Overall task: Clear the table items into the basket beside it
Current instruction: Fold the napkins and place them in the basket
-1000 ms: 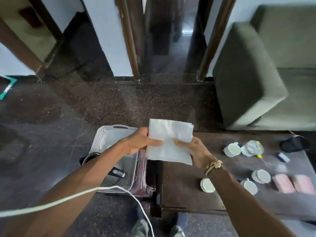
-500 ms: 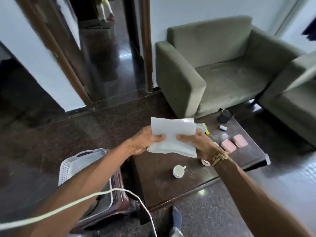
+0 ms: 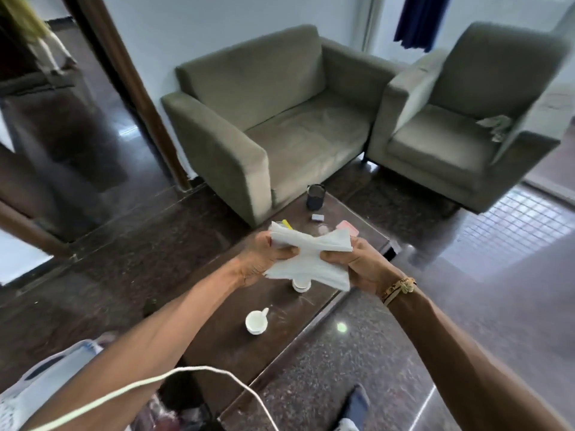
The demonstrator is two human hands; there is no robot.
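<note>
Two hands, left [image 3: 264,259] and right [image 3: 357,265], squeeze white paper [image 3: 308,259] above the counter [image 3: 217,337], over a small cup [image 3: 256,321].

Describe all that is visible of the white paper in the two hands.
The white paper is a thin stack of soft-looking sheets, layers showing at its edges. It is squeezed in at the middle, corners flaring out. The left hand and right hand grip its two sides, holding it above the dark table.
</note>
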